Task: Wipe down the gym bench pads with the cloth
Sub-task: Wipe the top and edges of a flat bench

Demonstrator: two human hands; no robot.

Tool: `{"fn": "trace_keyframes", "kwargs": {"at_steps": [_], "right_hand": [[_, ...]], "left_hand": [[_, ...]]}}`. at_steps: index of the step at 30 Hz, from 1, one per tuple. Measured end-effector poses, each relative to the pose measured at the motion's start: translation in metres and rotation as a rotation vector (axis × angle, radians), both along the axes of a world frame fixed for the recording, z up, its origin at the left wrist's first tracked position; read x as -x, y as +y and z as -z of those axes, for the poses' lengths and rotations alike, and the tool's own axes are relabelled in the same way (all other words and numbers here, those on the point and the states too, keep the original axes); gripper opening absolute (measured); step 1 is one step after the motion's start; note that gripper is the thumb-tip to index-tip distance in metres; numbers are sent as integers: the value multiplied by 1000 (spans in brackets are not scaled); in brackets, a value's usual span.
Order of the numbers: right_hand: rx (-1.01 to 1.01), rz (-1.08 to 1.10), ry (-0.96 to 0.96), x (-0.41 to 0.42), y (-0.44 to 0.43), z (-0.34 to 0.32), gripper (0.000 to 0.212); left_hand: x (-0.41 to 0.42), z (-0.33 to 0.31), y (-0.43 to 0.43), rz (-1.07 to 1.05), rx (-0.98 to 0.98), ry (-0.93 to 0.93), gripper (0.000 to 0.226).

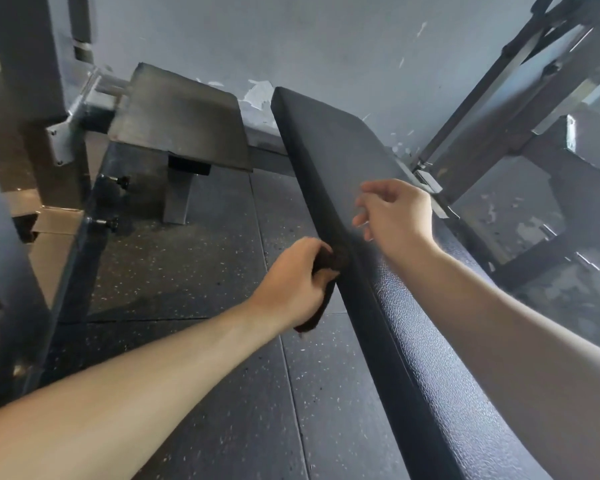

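At frame centre the left hand (291, 282) grasps a dark cloth (329, 259) against the left edge of the long black bench pad (343, 150). The right hand (399, 216), blurred, hangs over the pad with fingers loosely curled, grasping nothing.

The bench pad (340, 150) was black leatherette, pebble-grained with a faint sheen (clearest nearest the camera). The cloth (316, 317) looked a soft, dark, matt fabric. The smaller pad (181, 123) looked dull and worn. The floor (222, 393) was matt speckled rubber, the frame (21, 64) scuffed grey painted metal, and the wall (291, 36) flaking paint.
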State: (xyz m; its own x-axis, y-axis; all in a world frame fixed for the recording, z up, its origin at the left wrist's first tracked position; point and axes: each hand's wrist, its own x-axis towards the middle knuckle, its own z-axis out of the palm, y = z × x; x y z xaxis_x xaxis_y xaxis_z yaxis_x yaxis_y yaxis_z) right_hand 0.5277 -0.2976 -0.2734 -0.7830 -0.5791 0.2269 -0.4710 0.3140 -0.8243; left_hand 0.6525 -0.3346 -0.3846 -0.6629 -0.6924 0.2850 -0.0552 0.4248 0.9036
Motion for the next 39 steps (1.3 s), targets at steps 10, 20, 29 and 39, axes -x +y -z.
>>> {"fn": "trace_keyframes", "kwargs": {"at_steps": [10,20,29,39], "right_hand": [[-8,6,6,6,10,-1,23],[1,62,-59,-16,42,-6,23],[-41,94,-74,-52,103,-12,23],[-136,3,-31,-55,113,-18,21]], "left_hand": [[35,3,-34,-213,-48,173,7],[18,21,18,-134,68,379,7],[41,16,45,-363,-297,491,7],[12,-8,31,-264,-408,163,12]]}}
